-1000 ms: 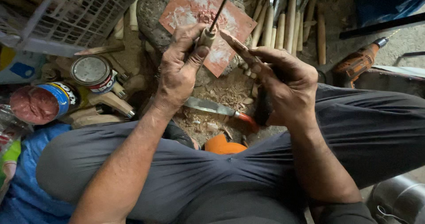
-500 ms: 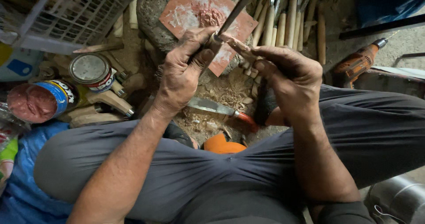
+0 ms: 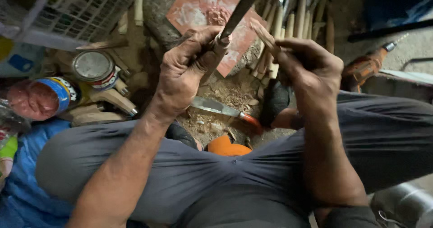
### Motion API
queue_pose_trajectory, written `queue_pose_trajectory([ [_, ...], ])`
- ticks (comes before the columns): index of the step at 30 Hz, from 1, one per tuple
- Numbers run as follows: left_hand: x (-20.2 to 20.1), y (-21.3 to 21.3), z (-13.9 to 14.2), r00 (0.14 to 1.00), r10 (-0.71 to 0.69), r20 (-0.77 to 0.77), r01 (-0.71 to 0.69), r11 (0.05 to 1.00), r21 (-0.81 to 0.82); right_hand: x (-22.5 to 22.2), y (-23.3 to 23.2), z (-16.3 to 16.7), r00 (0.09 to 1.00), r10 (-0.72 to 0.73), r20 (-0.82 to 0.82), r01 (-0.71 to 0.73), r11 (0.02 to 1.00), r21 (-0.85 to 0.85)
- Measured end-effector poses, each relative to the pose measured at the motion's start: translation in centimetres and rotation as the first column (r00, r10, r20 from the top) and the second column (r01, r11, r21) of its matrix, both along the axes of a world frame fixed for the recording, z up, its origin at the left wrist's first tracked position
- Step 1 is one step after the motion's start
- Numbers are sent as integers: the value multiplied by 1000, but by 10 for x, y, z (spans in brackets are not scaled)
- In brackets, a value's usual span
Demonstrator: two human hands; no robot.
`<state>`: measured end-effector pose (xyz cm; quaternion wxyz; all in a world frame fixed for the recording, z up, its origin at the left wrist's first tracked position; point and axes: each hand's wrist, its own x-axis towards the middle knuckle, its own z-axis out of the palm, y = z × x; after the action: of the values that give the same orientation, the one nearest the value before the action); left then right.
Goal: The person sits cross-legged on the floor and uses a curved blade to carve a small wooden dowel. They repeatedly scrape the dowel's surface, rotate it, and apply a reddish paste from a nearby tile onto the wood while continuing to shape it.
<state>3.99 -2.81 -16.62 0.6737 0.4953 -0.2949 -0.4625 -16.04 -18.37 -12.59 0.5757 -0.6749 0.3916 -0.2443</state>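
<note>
Head view, looking down over the person's lap. The left hand (image 3: 187,72) is closed in a fist around the handle of a knife (image 3: 239,11). The knife's long, dark, narrow blade rises up and to the right from the fist, and its tip runs out of the top of the frame. A pale metal collar shows where blade meets handle, just above the thumb.

The right hand (image 3: 309,63) is closed, fingers pinching a wooden stick (image 3: 264,34). The stick is short, light tan and raw-looking, with an uneven, whittled surface. It points up and to the left from the fingertips, toward the blade. Stick and blade lie close together. Contact between them cannot be told.

Both hands are held above the ground, in front of the knees, over a reddish square tile (image 3: 212,11) dusted with pale powder. The tile rests on a grey stone.

Below the hands, on the dirt, lie wood shavings (image 3: 225,95) and a second knife (image 3: 223,108) with a bright blade and an orange handle. A row of similar pale sticks (image 3: 297,16) leans at upper right. A round tin can (image 3: 94,66) sits at left, with a blue-banded jar (image 3: 38,97) beside it. An orange power drill (image 3: 365,66) lies at right. The person wears grey trousers (image 3: 189,174).
</note>
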Motion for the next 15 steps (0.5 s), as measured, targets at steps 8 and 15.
queue_pose_trajectory([
  [8, 1, -3, -8, 968, 62, 242, -29, 990, -138, -6, 12, 14, 957, 237, 166, -205, 960, -191],
  [15, 0, -2, -8, 990, 10, 138, 11, 989, -148, -8, 8, 14, 955, 282, 91, -243, 922, -301],
])
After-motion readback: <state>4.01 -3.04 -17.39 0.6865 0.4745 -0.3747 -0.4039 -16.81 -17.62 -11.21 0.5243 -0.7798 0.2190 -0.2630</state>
